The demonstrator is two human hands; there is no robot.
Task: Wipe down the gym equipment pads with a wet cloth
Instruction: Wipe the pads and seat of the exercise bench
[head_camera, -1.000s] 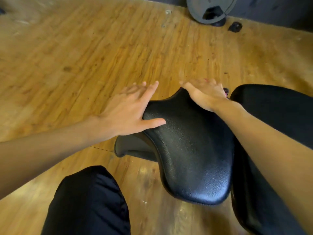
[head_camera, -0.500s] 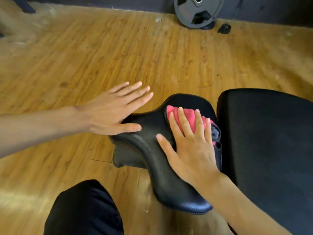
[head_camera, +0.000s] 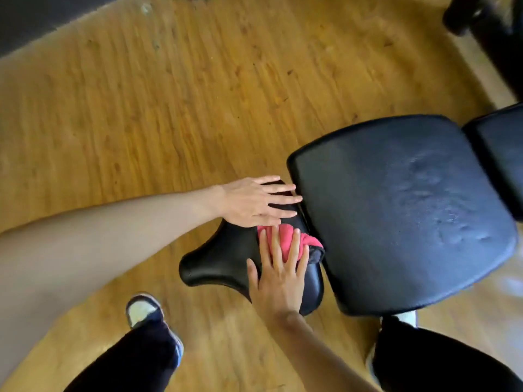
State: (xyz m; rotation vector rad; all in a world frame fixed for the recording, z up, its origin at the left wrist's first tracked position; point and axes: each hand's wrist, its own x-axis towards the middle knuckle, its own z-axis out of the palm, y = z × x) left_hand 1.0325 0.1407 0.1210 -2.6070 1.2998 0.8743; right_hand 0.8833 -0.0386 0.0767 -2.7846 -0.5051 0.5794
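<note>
A small black saddle-shaped pad (head_camera: pixel 218 261) sits low in front of me, its right end against a large black bench pad (head_camera: pixel 402 210). A pink cloth with a dark grey edge (head_camera: pixel 285 239) lies bunched on the small pad. My right hand (head_camera: pixel 278 278) presses flat on the cloth with straight, spread fingers. My left hand (head_camera: pixel 254 202) lies flat on the far end of the small pad, fingers straight and pointing at the bench pad.
Wooden floor (head_camera: pixel 169 94) lies all around. A second black pad (head_camera: pixel 503 159) adjoins the bench pad at the right edge. Dark equipment (head_camera: pixel 492 32) stands at the top right. My legs and shoes (head_camera: pixel 144 309) are below the pads.
The view has swung, so more of the bench pad shows. My left hand slid from the pad's near side to its far end. My right hand still presses the cloth.
</note>
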